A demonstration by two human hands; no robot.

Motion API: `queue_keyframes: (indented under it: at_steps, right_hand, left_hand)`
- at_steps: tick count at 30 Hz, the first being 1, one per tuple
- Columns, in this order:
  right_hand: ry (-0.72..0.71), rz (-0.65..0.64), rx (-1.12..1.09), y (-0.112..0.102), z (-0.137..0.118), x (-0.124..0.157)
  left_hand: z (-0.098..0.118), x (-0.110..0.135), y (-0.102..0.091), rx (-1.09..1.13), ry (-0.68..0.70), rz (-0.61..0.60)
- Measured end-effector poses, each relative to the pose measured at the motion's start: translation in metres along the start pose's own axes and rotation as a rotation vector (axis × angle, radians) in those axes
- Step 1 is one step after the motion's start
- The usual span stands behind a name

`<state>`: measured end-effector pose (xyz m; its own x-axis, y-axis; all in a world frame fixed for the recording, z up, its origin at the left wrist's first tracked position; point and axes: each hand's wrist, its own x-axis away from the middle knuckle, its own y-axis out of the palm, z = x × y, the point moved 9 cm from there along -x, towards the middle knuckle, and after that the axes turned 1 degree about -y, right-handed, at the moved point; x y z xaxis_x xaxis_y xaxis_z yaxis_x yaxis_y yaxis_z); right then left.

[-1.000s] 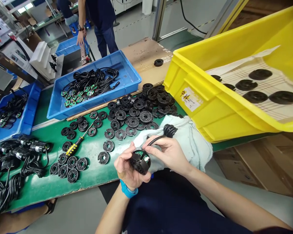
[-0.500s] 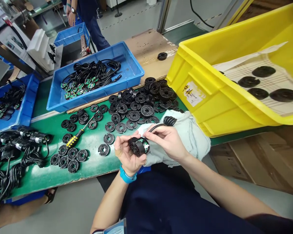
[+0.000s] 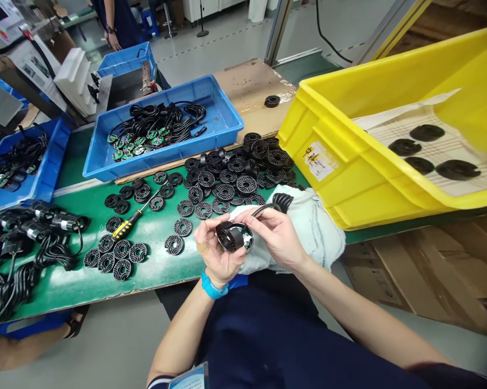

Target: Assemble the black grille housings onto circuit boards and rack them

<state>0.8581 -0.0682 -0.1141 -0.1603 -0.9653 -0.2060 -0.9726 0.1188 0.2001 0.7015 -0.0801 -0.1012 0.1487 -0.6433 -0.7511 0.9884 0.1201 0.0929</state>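
My left hand is closed around a round black plastic housing with a slotted face. A green circuit board shows at the housing's open right side. Between the thumb and fingers of my right hand is a black cable, pinched close to the housing. The cable's coiled bundle lies beyond that hand, over a pale cloth. Both hands are above the near edge of the green bench. My fingers hide part of the board and the cable's entry.
Black slotted discs are heaped behind my hands. A yellow-handled screwdriver lies to the left. Cabled boards fill part of a blue tray. A tall yellow bin stands at right. Bundled black cables lie far left. A person stands behind.
The housing has turned slightly in my left hand, and my right fingers have shifted along the cable at its edge. The whole view has shifted a little.
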Motion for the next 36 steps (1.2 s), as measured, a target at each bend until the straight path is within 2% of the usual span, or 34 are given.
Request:
queue_keyframes:
  at_steps: [5,8,13,17,24,28,36]
  right_hand:
    - [-0.016,-0.035,0.024,0.000,0.002,0.006]
    - [-0.008,-0.033,0.011,-0.003,0.007,0.010]
    - [-0.008,0.009,0.030,-0.010,0.013,0.012]
    - [0.002,0.054,0.043,-0.013,0.014,0.012]
    - [0.020,0.061,0.079,-0.011,0.014,0.015]
    - [0.024,0.055,0.083,-0.009,0.013,0.016]
    - [-0.014,0.034,0.079,-0.004,0.002,0.012]
  left_hand:
    - [0.024,-0.011,-0.032,-0.105,0.057,0.173]
    - [0.036,-0.001,-0.044,-0.159,0.085,0.124]
    - [0.031,0.036,-0.049,-0.224,-0.022,0.007]
    - [0.040,0.037,-0.042,-0.262,-0.013,-0.089]
    - [0.066,0.000,-0.023,-0.320,0.062,-0.228]
    - [0.068,-0.008,-0.010,-0.356,0.048,-0.272]
    - [0.061,-0.006,0.005,-0.415,0.009,-0.352]
